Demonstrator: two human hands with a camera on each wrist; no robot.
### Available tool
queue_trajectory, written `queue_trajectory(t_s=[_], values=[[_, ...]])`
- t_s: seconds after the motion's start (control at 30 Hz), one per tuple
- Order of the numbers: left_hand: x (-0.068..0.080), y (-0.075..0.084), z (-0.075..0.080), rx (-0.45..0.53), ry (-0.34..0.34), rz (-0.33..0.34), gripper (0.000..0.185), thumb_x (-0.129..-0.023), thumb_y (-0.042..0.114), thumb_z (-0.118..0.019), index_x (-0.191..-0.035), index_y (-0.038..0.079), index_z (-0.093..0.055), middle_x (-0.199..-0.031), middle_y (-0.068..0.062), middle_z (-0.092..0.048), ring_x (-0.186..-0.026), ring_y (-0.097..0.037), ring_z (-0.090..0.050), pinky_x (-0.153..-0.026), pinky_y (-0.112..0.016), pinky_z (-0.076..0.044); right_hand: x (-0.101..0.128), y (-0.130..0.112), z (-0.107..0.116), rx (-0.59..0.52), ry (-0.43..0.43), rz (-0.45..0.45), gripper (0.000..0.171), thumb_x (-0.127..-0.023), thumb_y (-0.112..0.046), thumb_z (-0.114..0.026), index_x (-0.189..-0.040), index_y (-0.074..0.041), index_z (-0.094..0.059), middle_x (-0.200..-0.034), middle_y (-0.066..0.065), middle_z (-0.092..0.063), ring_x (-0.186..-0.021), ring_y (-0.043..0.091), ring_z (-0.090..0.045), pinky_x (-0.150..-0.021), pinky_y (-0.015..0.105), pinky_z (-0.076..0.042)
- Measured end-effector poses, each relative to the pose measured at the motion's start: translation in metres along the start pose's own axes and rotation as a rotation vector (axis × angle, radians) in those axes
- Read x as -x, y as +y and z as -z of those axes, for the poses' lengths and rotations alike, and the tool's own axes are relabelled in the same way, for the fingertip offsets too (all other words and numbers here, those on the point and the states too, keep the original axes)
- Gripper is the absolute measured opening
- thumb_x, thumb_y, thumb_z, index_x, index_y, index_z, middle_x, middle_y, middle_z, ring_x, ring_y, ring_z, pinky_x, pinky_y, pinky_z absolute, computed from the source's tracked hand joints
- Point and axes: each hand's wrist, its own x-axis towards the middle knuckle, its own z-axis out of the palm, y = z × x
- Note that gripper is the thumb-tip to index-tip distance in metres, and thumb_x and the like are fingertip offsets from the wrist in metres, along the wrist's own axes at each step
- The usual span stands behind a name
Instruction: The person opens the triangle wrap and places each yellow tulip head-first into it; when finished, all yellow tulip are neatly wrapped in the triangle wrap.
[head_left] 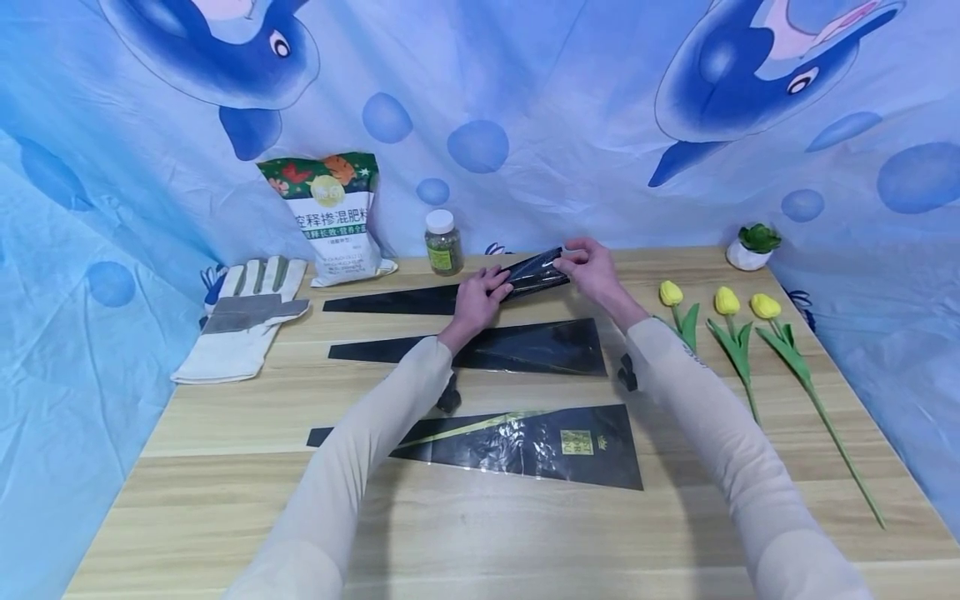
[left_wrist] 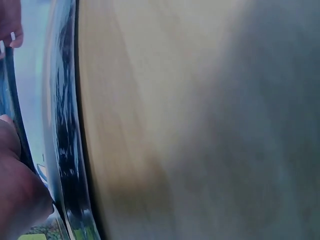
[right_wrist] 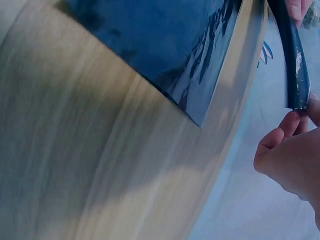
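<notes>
Three tapered black plastic flower sleeves lie one behind another in the head view. The farthest flower sleeve has its wide right end raised off the table. My right hand pinches that wide end between thumb and fingers. Nearer its middle, my left hand holds the same sleeve, thumb and fingers at its edge. In the right wrist view, the raised sleeve looks narrow and edge-on above the right fingertips. The middle flower sleeve lies flat below both hands. The nearest flower sleeve carries a gold label print and stripe.
At the back left are white work gloves, a fertilizer bag and a white-capped jar. Three yellow tulips lie on the right. A small potted plant stands at the back right edge, before a blue curtain.
</notes>
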Motion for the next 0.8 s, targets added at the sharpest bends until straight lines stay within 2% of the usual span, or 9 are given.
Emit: queue_trajectory(t_s=[0.07,0.13,0.33,0.47,0.57,0.7,0.8], values=[[0.0,0.0,-0.001,0.05,0.025,0.021,0.031,-0.097,0.016,-0.068,-0.126,0.004,-0.068,-0.136,-0.014,-0.059,-0.134,-0.041,-0.045,-0.113,-0.043,-0.033,0.0,0.002,0.0,-0.016,0.015,-0.02,0.045,-0.098,-0.014,-0.067,-0.137,0.001,-0.05,-0.127,0.022,-0.061,-0.106,0.03,-0.058,-0.089,0.043,-0.049],[0.0,0.0,-0.001,0.106,0.052,0.033,0.029,-0.097,0.014,-0.068,-0.124,0.004,-0.069,-0.134,-0.013,-0.06,-0.133,-0.039,-0.047,-0.113,-0.041,-0.033,-0.002,0.004,0.0,-0.039,0.021,-0.042,0.045,-0.099,-0.014,-0.066,-0.138,0.002,-0.049,-0.13,0.023,-0.059,-0.105,0.028,-0.058,-0.094,0.046,-0.048],[0.001,-0.002,0.0,0.182,0.112,0.02,0.024,-0.097,0.012,-0.068,-0.119,0.004,-0.072,-0.131,-0.013,-0.063,-0.128,-0.033,-0.054,-0.11,-0.034,-0.038,-0.005,0.008,0.0,-0.118,-0.008,-0.133,0.045,-0.099,-0.006,-0.062,-0.139,0.01,-0.047,-0.129,0.026,-0.057,-0.09,0.018,-0.063,-0.097,0.036,-0.051],[0.002,-0.004,-0.001,0.169,0.13,-0.005,0.023,-0.096,0.011,-0.069,-0.117,0.003,-0.073,-0.129,-0.015,-0.064,-0.127,-0.035,-0.055,-0.109,-0.035,-0.04,-0.003,0.008,0.003,-0.058,-0.035,-0.176,0.044,-0.1,-0.005,-0.059,-0.14,0.009,-0.046,-0.128,0.023,-0.057,-0.088,0.017,-0.061,-0.091,0.031,-0.052],[0.003,-0.003,-0.002,0.145,0.126,-0.017,0.023,-0.096,0.012,-0.069,-0.117,0.003,-0.073,-0.129,-0.016,-0.064,-0.128,-0.038,-0.054,-0.11,-0.038,-0.039,0.0,0.006,0.005,-0.017,0.025,-0.115,0.042,-0.101,-0.005,-0.056,-0.139,0.008,-0.046,-0.121,0.018,-0.057,-0.089,0.016,-0.057,-0.082,0.026,-0.053],[0.002,-0.002,-0.002,0.107,0.122,-0.009,0.024,-0.096,0.014,-0.069,-0.118,0.005,-0.073,-0.13,-0.013,-0.064,-0.13,-0.038,-0.052,-0.11,-0.04,-0.038,0.002,-0.001,0.004,0.068,0.155,0.092,0.035,-0.099,-0.005,-0.054,-0.132,0.008,-0.052,-0.106,0.015,-0.06,-0.086,0.018,-0.056,-0.073,0.023,-0.049],[0.003,-0.001,-0.002,0.081,0.123,-0.008,0.025,-0.096,0.015,-0.07,-0.119,0.006,-0.073,-0.13,-0.013,-0.064,-0.13,-0.037,-0.051,-0.111,-0.041,-0.038,0.004,-0.007,0.002,0.14,0.137,0.192,0.036,-0.099,-0.008,-0.056,-0.131,0.007,-0.054,-0.104,0.017,-0.064,-0.091,0.024,-0.058,-0.078,0.028,-0.048]])
